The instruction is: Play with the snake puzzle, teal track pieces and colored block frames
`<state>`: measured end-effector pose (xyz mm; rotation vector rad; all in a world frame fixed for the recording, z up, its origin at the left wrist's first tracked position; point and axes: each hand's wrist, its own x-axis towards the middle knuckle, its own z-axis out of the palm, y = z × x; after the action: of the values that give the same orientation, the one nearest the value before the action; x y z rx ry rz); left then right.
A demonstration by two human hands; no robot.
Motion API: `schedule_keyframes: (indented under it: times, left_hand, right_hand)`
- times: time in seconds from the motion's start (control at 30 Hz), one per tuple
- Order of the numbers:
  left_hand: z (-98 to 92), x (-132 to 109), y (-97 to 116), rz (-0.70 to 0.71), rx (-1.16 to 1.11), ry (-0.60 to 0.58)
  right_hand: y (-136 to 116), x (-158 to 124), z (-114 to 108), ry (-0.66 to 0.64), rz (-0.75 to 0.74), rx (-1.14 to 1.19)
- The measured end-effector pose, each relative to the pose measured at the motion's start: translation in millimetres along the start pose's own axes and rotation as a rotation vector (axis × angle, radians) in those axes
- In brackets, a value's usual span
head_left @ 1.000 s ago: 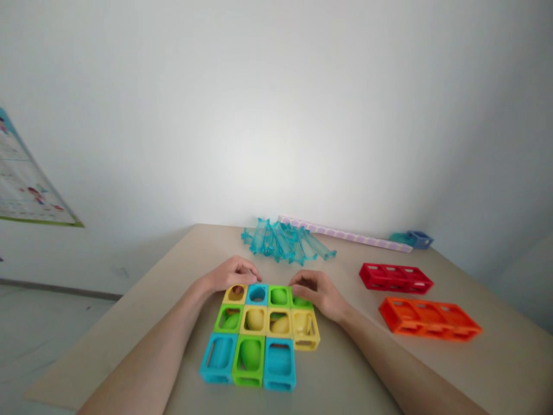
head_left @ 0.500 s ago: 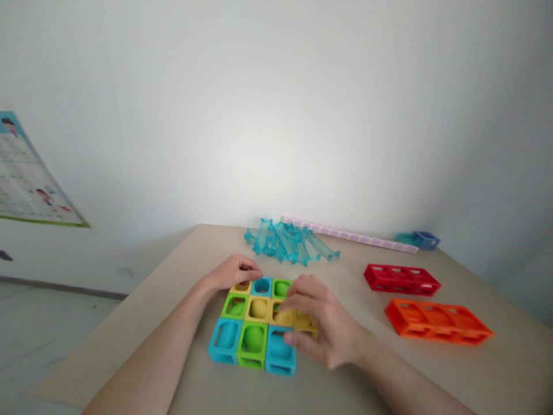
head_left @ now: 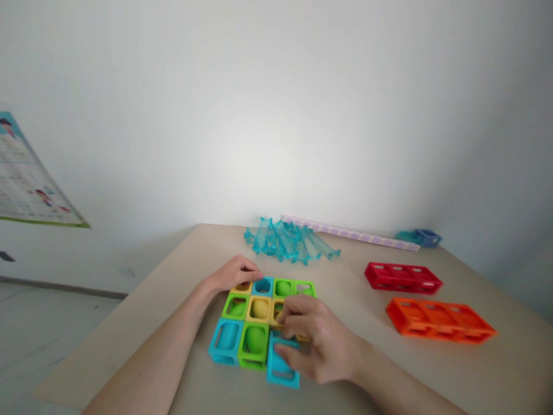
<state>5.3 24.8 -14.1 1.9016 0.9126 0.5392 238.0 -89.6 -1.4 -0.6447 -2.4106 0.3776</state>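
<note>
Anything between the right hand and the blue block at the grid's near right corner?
Nothing visible. The right hand is over the blue block, fingers and thumb at its top. The nearest neighbour, a green block, sits to its left, not in between.

A flat grid of hollow blocks (head_left: 259, 321) in yellow, green and blue is laid on the counter (head_left: 341, 276), toward 6 o'clock. Rounded windows are cut in their tops; 4 are lined along the far row, 3 along the near. At the grid's 5 o'clock, a blue block (head_left: 272, 364) is pinched, set slightly askew and nearer than its green neighbour (head_left: 254, 341).
</note>
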Motion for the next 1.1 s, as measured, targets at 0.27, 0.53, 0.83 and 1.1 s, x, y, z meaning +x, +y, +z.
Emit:
schedule_keyframes:
  times: [0.27, 0.53, 0.83, 1.1]
  left_hand:
    - [7.4, -0.5, 7.5, 0.021, -0.006, -0.014]
    - [15.8, 3.2, 6.4, 0.023, -0.041, -0.011]
    - [24.6, 6.3, 4.2, 0.226, -0.410, 0.068]
    - [29.6, 6.1, 8.6, 0.132, -0.409, 0.354]
  right_hand:
    - [1.1, 0.6, -9.9, 0.016, 0.119, 0.279]
    - [14.9, 9.2, -15.3, 0.353, 0.569, 0.693]
    - [39.2, 60.0, 5.1, 0.439, 0.802, 0.228]
    - [19.5, 35.7, -15.6, 0.128, 0.539, -0.155]
